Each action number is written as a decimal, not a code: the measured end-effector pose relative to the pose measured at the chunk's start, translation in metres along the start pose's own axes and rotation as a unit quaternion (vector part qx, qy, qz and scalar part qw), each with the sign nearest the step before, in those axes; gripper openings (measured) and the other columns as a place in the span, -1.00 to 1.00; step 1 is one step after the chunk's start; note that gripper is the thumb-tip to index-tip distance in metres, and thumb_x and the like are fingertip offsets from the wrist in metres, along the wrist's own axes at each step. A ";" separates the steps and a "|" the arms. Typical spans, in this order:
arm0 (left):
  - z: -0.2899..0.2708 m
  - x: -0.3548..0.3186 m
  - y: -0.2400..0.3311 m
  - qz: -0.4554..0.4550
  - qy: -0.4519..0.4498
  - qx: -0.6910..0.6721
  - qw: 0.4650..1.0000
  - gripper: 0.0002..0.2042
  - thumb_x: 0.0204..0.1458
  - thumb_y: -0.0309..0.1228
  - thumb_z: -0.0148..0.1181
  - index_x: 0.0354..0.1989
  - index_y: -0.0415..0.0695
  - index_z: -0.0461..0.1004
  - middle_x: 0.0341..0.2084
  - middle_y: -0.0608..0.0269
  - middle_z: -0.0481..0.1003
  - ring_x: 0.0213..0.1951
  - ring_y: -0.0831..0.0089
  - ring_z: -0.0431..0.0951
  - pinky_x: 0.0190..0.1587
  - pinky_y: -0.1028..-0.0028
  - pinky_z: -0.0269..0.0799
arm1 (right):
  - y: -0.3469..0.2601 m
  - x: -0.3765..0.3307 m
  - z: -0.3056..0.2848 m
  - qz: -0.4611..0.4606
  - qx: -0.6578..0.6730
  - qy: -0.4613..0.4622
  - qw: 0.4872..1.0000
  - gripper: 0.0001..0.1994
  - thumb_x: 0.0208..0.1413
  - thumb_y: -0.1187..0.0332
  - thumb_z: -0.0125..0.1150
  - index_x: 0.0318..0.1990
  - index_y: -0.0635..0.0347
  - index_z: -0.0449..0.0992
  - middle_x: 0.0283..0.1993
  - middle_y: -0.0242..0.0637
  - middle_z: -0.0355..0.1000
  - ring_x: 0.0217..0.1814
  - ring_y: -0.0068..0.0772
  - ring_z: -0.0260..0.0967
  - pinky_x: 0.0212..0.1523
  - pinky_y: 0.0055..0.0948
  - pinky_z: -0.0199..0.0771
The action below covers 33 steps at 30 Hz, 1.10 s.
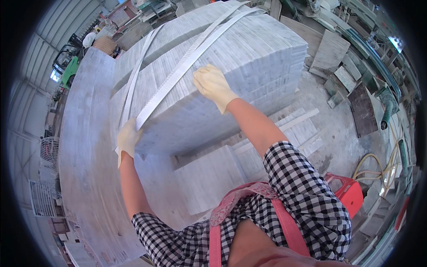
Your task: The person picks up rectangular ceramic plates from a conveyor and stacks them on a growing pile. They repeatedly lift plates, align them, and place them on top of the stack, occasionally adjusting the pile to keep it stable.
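Head view shows a white strap (pixel 178 73) lying across the top of a big stack of stone tiles (pixel 249 58). Your left hand (pixel 128 138), in a pale glove, is closed around the strap's low end at the stack's near edge. Your right hand (pixel 212 84) lies flat and open on the stack, just beside the strap. A red stool (pixel 349 191) sits on the floor to your right.

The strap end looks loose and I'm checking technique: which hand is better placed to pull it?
Probably left: the left hand grips the white strap end; the right hand rests flat on the tile stack.
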<state>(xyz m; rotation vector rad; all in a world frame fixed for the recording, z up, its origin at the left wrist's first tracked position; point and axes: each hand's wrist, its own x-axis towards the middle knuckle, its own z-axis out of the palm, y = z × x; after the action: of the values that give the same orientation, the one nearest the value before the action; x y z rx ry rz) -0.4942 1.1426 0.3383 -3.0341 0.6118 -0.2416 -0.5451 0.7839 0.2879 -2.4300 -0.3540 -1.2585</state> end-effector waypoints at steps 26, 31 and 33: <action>-0.012 0.036 -0.060 -0.141 0.031 0.101 0.984 -0.72 0.08 -0.47 0.04 -0.06 -0.09 0.59 -0.06 -0.01 0.58 0.01 0.00 0.59 0.04 0.07 0.51 | -0.015 0.022 0.013 -0.131 -0.090 0.016 0.987 -0.93 0.13 0.40 0.10 -0.34 0.17 0.47 -0.31 -0.17 0.46 -0.20 -0.09 0.43 -0.03 -0.15 0.37; 0.018 0.017 -0.049 -0.017 0.045 0.066 0.997 -0.53 0.03 -0.12 0.21 0.09 -0.08 0.50 -0.03 -0.07 0.55 0.02 -0.05 0.54 0.06 0.10 0.45 | 0.011 0.012 0.024 -0.057 -0.191 -0.146 0.969 -0.77 0.22 0.22 0.00 -0.33 0.16 0.48 -0.25 0.01 0.49 -0.10 -0.02 0.45 -0.05 -0.12 0.41; 0.023 0.011 -0.042 -0.032 0.038 0.021 0.999 -0.45 -0.12 -0.12 0.44 0.04 -0.13 0.52 -0.04 -0.15 0.52 0.06 -0.08 0.49 0.08 0.13 0.40 | 0.018 0.009 0.027 -0.081 -0.204 -0.149 0.964 -0.76 0.23 0.24 -0.02 -0.35 0.16 0.49 -0.28 -0.01 0.47 -0.13 0.00 0.45 -0.08 -0.10 0.41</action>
<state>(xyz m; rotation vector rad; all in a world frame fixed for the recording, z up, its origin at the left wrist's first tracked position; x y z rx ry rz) -0.4646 1.1772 0.3205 -3.0180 0.5078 -0.3686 -0.5129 0.7802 0.2773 -3.0099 -0.4165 -1.1161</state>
